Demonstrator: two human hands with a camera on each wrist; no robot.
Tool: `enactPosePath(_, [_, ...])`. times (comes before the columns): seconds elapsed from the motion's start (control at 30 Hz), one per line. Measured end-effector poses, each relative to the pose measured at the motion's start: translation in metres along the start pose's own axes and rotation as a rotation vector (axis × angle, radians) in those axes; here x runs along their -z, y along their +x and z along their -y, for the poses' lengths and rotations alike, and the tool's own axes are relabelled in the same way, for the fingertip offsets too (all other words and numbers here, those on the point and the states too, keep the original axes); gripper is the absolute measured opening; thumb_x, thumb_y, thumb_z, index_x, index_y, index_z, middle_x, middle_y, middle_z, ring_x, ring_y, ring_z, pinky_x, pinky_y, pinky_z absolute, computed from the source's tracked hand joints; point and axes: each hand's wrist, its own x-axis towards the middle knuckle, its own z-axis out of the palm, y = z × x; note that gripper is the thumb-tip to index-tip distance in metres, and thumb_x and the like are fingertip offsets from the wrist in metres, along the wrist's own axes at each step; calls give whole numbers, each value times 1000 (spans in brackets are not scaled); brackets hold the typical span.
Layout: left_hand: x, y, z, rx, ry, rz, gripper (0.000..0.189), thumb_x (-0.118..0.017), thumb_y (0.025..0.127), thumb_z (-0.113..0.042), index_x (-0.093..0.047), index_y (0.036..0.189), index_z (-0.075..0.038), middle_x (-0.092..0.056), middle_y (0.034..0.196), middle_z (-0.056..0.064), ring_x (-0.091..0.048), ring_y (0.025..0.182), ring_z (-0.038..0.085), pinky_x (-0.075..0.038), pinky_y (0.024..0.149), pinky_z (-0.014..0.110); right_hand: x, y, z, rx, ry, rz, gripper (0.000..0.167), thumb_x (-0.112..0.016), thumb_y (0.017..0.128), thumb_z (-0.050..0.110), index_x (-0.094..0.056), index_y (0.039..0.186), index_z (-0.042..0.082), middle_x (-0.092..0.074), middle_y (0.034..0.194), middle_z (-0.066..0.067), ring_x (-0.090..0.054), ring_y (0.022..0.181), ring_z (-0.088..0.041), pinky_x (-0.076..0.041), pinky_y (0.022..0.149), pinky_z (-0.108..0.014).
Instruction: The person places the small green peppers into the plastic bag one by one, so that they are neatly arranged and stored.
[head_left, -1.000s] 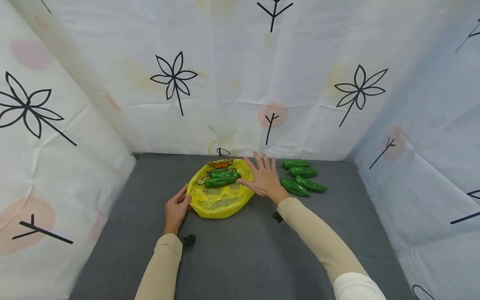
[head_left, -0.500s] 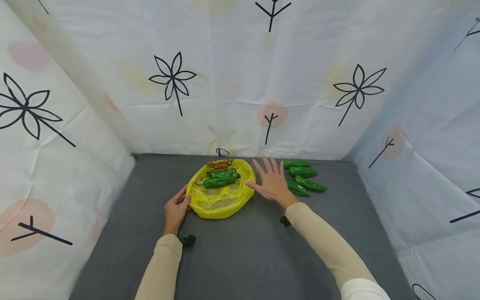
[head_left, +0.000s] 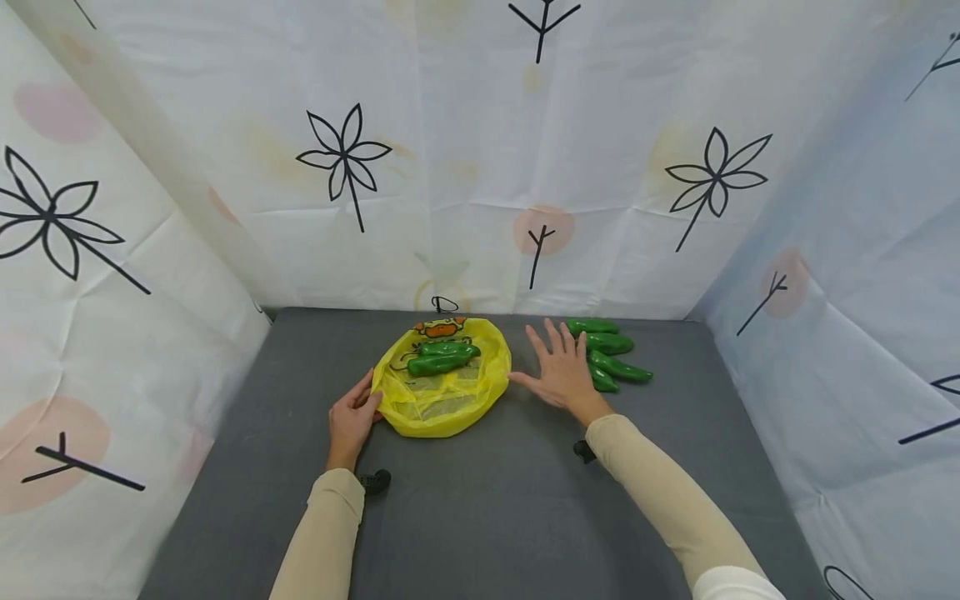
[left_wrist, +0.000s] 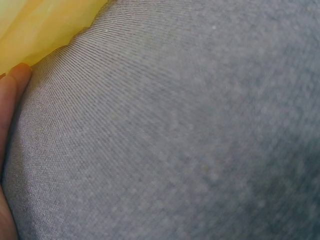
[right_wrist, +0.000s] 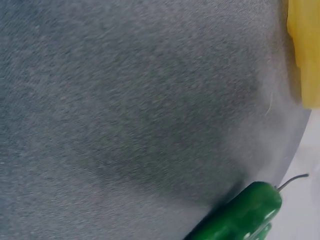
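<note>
A yellow plastic bag [head_left: 431, 427] lies with its mouth spread wide on the table, with two green chili peppers [head_left: 439, 364] in it. The left hand [head_left: 349, 423] pinches the bag's left edge between thumb and fingers; in the left wrist view a fingertip [left_wrist: 21, 75] meets the yellow plastic [left_wrist: 37, 30]. To the right of the bag, the right hand [head_left: 562, 377] hovers with spread fingers, holding nothing. It partly covers a group of several green chili peppers [head_left: 621, 368]. The right wrist view shows one green chili pepper [right_wrist: 240, 215] with its thin stem; the hand is out of that frame.
A dark grey cloth covers the table [head_left: 465, 517]. White printed fabric [head_left: 465, 167] hangs behind it and on both sides. Small black devices [head_left: 377, 482] sit at both wrists.
The right hand has moved right, from over the bag's right rim to beside the group of peppers, fingers still spread. The left hand keeps its hold on the bag.
</note>
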Motion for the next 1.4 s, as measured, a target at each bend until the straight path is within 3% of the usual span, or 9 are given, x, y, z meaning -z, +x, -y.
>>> enactPosePath(0.43, [0,1,3,-6,-1,-7,49,-69,98,-32,-57,145,-37,-71,132,11,-67,85,-7,-58,69,16,-10,-14,-23,-38,-20,9,105,-64,85,73,-17,166,25,-12,171,-18,-11,156,-48,-9,124,-70])
enactPosePath(0.77, [0,1,1,-14,-11,-4,50,-68,97,-31,-57,146,-35,-71,131,11,-67,84,-9,-58,69,15,-5,-23,-40,-90,9,28,111,-71,82,70,-17,166,21,-14,170,-21,-11,156,-47,-10,125,-67])
enactPosePath(0.97, [0,1,2,-19,-13,-5,50,-69,97,-31,-57,146,-35,-72,130,11,-67,84,-9,-58,70,16,-2,-30,-50,-122,27,21,109,-74,82,65,-21,165,19,-18,166,-23,-17,153,-49,-19,124,-66])
enactPosePath(1.17, [-1,1,2,-20,-4,-2,51,-68,98,-32,-56,147,-35,-72,129,12,-67,84,-8,-58,70,16,0,-37,-59,-141,33,-2,106,-75,82,64,-24,164,19,-21,165,-24,-25,148,-49,-35,113,-67])
enactPosePath(1.4, [-2,1,2,-9,7,-9,50,-68,97,-31,-56,145,-39,-73,127,9,-67,82,-8,-58,69,15,-2,-38,-66,-172,68,-2,101,-75,84,61,-30,162,17,-28,160,-27,-33,139,-51,-37,107,-67])
